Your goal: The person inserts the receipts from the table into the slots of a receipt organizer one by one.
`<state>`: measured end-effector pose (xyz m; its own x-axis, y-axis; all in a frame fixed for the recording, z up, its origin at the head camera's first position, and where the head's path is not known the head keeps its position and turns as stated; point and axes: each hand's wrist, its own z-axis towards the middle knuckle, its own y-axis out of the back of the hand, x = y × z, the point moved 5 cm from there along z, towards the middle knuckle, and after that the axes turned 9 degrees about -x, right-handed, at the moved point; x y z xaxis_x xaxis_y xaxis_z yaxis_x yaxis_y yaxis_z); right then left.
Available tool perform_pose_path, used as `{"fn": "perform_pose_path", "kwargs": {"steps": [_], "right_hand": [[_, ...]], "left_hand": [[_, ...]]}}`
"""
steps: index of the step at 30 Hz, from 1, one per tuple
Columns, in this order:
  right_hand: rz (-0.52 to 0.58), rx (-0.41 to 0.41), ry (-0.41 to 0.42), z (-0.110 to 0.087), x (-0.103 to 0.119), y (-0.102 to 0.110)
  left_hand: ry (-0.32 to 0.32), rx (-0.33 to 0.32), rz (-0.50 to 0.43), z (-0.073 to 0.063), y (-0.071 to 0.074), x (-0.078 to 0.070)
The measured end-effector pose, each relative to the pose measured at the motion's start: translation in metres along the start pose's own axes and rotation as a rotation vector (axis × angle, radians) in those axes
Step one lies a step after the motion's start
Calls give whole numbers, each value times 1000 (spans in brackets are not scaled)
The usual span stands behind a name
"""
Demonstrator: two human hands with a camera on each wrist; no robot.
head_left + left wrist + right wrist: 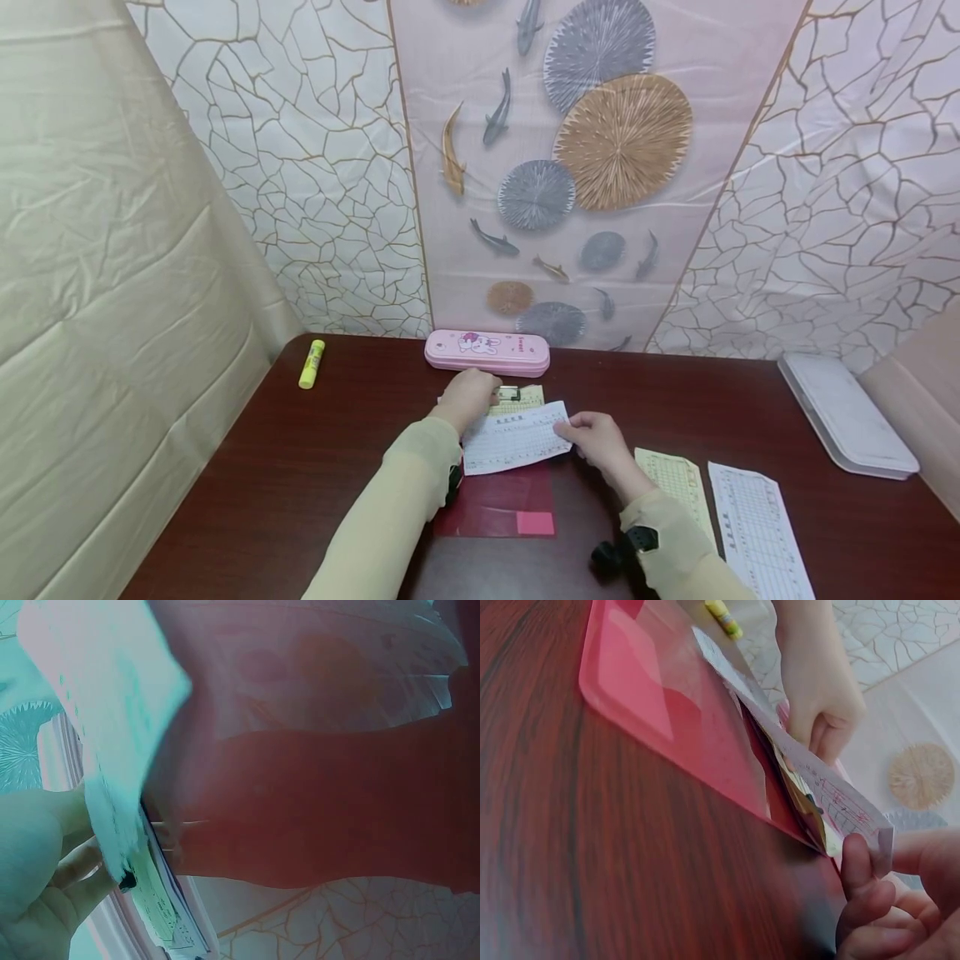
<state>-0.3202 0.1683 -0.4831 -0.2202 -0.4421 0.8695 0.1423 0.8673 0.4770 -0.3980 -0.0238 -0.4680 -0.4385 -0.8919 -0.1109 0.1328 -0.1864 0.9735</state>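
My right hand (602, 440) pinches the right edge of a white printed sheet (517, 439) between thumb and fingers. That sheet is tilted over a translucent red folder (495, 500) with a pink label at its lower corner. Curled at the folder's top edge, my left hand (467, 398) grips the metal clip (510, 392) there, its fingertips partly hidden. Yellow printed paper (532, 397) shows under the clip, behind the white sheet. In the left wrist view, the sheet (112, 697) covers part of the left fingers. The right wrist view shows the sheet (840, 802) raised off the folder.
A pink pencil case (487, 352) lies just behind the folder. To the far left is a yellow glue stick (311, 364). On the right lie a yellow printed sheet (678, 487), a white printed sheet (761, 525) and a flat white case (847, 417).
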Motion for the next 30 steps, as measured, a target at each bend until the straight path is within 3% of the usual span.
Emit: {"fn": "perform_pose_path", "kwargs": {"steps": [15,23,30], "right_hand": [[4,-58,-20,3,6,-16],[-19,-74,-17,6,9,-22],[17,-45,-41,6,12,-28]], "left_hand": [[7,5,-23,-1,3,-1],[-38,-32,-7,2,-1,1],[-37,-37,-1,1,0,0]]}}
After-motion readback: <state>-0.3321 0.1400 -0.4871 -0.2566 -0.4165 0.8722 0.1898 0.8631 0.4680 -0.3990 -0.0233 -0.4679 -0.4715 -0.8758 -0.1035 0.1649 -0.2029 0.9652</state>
